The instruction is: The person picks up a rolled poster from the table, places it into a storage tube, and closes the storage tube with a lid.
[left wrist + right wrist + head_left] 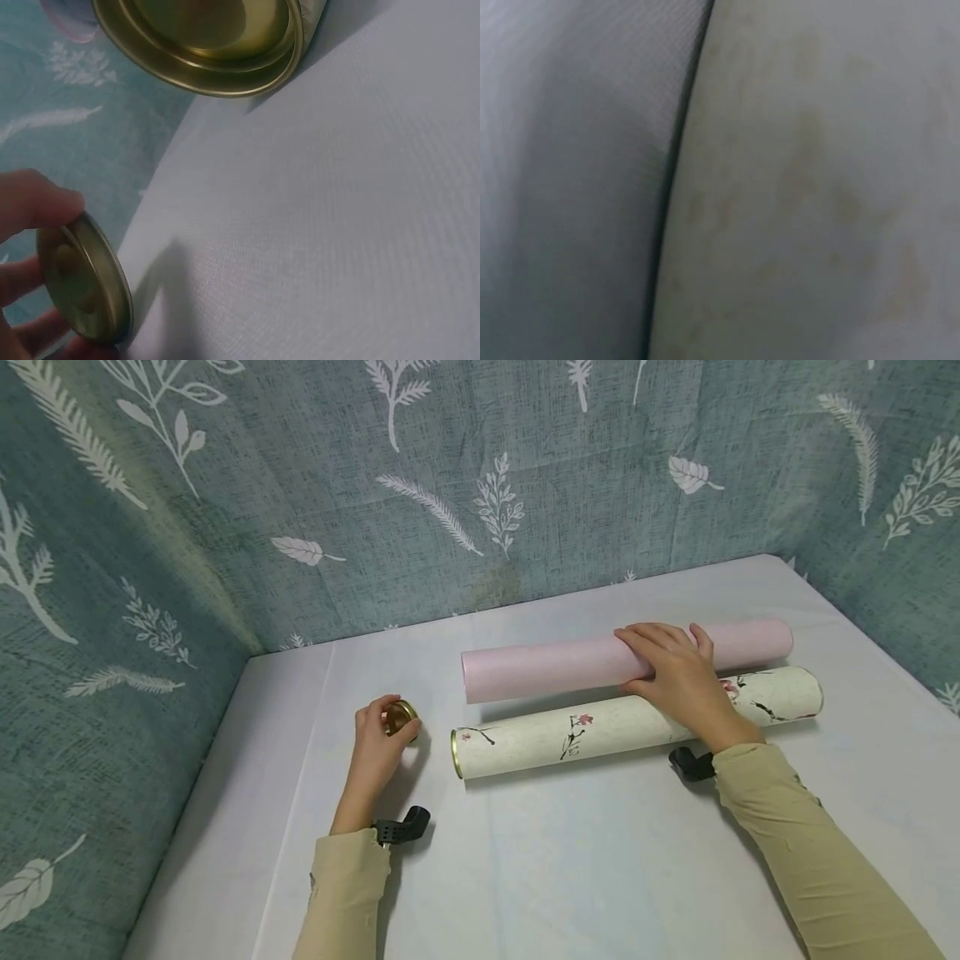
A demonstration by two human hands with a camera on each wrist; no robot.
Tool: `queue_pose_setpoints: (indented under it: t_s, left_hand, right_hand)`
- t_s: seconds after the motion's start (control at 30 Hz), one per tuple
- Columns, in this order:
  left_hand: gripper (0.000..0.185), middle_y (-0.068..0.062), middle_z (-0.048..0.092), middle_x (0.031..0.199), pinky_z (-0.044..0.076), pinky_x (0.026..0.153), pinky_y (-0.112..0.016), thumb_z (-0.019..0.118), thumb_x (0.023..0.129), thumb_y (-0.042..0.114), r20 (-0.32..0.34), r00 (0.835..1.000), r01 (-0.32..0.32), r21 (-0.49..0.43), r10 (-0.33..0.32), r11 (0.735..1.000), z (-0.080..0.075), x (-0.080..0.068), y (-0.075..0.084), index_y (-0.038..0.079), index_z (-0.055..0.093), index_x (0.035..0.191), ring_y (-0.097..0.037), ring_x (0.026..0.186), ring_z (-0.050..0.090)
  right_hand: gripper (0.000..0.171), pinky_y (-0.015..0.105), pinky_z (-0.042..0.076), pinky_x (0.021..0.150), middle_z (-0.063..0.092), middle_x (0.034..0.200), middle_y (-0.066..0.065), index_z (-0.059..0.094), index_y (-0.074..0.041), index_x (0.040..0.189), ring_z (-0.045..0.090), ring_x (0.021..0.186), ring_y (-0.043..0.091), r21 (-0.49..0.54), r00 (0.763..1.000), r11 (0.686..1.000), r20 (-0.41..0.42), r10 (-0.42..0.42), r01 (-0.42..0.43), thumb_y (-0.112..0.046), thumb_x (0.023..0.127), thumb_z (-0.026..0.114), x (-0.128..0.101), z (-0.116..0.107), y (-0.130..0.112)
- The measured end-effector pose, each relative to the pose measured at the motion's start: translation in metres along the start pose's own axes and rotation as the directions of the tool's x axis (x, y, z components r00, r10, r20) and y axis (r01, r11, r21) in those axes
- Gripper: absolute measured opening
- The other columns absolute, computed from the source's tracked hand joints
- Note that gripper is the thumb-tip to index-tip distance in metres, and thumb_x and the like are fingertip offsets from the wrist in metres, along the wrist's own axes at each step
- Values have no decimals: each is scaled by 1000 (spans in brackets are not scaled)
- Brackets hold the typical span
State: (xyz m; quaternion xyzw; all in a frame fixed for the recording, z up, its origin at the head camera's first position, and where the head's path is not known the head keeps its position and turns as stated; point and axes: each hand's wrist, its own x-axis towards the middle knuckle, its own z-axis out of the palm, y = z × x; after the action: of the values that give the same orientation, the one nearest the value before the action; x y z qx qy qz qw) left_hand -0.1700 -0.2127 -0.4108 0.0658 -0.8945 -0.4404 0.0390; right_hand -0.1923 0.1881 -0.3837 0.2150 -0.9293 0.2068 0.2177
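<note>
My left hand (371, 758) pinches a round gold metal lid (406, 713) by its edge, thumb on one side and fingers on the other. In the left wrist view the lid (88, 281) is tilted on edge over the white cloth. My right hand (686, 689) grips a plain pink tube (540, 670), with fingers over its top and the thumb on its near side. Under that wrist lies a cream tube (517, 745) with a painted blossom-branch pattern. Its gold-rimmed left end faces the lid, a short gap away. The cream tube (817, 187) fills much of the right wrist view.
Both tubes lie side by side on a table with a white cloth (570, 860). A green-grey leaf-patterned fabric (450, 502) hangs behind the table and along its sides. Black wrist cameras sit by the left cuff (402, 827) and the right cuff (690, 766).
</note>
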Motion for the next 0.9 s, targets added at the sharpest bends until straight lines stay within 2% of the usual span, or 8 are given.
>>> queue_pose_setpoints:
  t_s: [0.3,0.57,0.73,0.9]
  left_hand:
    - [53,-14,31,127,38,91,-43,61,82,30,-23,999,-37,-26,36,999,-2,-1,-1,17,41,130,-29,112,38]
    - [47,-13,34,117,41,89,-38,63,81,25,-60,998,-38,-100,32,994,-3,-2,2,8,42,120,-27,110,44]
    - [45,-12,36,119,41,90,-37,63,82,25,-59,997,-62,-82,57,995,-3,0,0,11,46,121,-28,111,44]
    - [36,-11,37,116,41,88,-38,64,81,26,-60,996,-72,-68,68,995,-2,0,0,8,49,109,-27,108,47]
  right_hand:
    - [68,56,6,99,48,126,3,49,-19,127,37,119,24,21,1000,1000,-12,-6,7,-22,65,79,0,1,-1]
    - [69,56,7,99,48,126,2,49,-20,127,37,118,25,13,1000,1000,-12,-2,2,-23,66,79,1,1,-1]
    - [69,56,6,99,47,127,3,48,-20,128,37,118,25,14,1000,1000,-6,4,-4,-23,66,79,1,1,0]
    - [70,56,6,99,47,127,2,48,-20,128,37,118,25,11,1000,1000,-1,9,-9,-23,66,79,0,0,0]
